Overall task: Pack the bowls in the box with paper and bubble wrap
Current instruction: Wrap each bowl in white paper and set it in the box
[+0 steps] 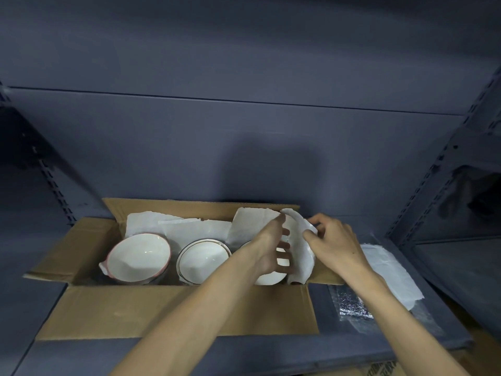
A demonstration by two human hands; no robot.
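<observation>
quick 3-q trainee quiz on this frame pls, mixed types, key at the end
1. True or false: the pink-rimmed bowl sits at the left end of the cardboard box.
2. Multiple choice: what does the right hand pinch? A) the sheet of white paper B) a roll of tape C) a box flap
3. Fill in: the bubble wrap lies on the shelf, outside the box, to its ____.

Key:
1. True; the gold-rimmed bowl sits in the middle.
2. A; the left hand reaches over the third bowl beside that paper.
3. right
</observation>
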